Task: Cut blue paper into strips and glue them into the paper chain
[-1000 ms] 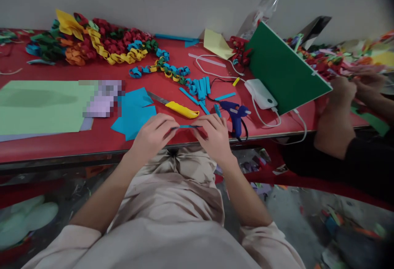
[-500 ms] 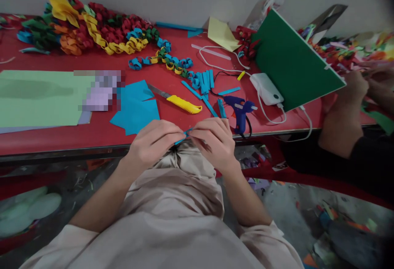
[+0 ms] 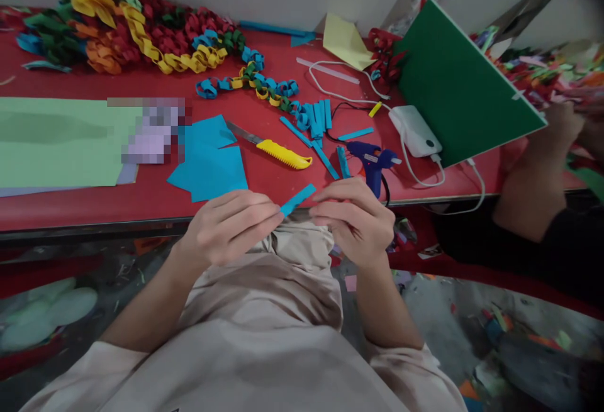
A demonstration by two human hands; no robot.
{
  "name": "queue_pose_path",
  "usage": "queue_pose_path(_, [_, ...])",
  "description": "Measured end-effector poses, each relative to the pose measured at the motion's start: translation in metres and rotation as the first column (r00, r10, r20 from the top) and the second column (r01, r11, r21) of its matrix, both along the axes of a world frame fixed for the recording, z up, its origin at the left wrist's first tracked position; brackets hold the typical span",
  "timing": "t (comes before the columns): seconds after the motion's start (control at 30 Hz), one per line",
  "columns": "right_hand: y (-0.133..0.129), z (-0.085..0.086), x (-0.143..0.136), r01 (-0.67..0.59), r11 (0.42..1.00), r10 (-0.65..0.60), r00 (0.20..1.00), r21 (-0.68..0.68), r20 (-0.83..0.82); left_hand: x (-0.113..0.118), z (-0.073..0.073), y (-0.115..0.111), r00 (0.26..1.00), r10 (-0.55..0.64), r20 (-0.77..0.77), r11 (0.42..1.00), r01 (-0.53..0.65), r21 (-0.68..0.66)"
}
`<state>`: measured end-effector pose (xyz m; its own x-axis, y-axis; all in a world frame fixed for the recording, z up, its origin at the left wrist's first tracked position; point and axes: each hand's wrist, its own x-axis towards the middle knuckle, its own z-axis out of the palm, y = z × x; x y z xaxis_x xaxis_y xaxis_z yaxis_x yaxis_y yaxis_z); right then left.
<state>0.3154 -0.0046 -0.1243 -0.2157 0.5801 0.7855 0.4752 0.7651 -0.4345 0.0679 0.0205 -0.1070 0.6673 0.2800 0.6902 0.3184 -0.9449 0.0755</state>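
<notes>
My left hand (image 3: 236,223) pinches one end of a short blue paper strip (image 3: 300,198), which slants up to the right above the table's front edge. Just off the strip's free end is my right hand (image 3: 353,220), its fingers bent and a little apart, with nothing visible in them. A yellow-handled box cutter (image 3: 283,153) lies behind my hands, blade toward the left. Blue paper sheets (image 3: 214,170) rest beside it. More blue strips (image 3: 319,119) lie loose and bunched to the right, near a blue glue gun (image 3: 372,160).
A colourful paper chain (image 3: 189,60) is heaped along the wall. Pale green sheets (image 3: 56,141) cover the left side. At right, a white power bank (image 3: 415,133) with cables sits before a leaning green board (image 3: 467,85). Another person's arm (image 3: 542,167) reaches in beyond it.
My right hand has moved right, away from the blue strip and my left hand. More of the strip now shows, still in my left fingers. The view has shifted slightly.
</notes>
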Motion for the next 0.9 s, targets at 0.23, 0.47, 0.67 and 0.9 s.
queue_pose_path(0.23, [-0.001, -0.003, -0.008, 0.069, 0.997, -0.075, 0.979, 0.04, 0.187, 0.001, -0.003, -0.002, 0.998, -0.002, 0.066, 0.998, 0.007, -0.07])
queue_pose_path(0.47, [-0.001, -0.001, 0.0, 0.013, 1.0, -0.011, 0.997, 0.025, -0.077, -0.007, -0.017, 0.0, 0.984, 0.052, 0.168, 0.992, -0.032, -0.121])
queue_pose_path(0.67, [0.002, -0.004, -0.013, 0.096, 0.989, -0.129, 0.935, 0.111, 0.332, 0.002, -0.021, 0.001, 0.969, -0.017, 0.245, 0.97, 0.075, -0.23])
queue_pose_path(0.9, [0.007, -0.01, -0.013, 0.044, 0.999, -0.04, 0.988, -0.027, 0.146, -0.007, -0.017, 0.001, 0.922, 0.029, 0.386, 0.964, 0.077, -0.254])
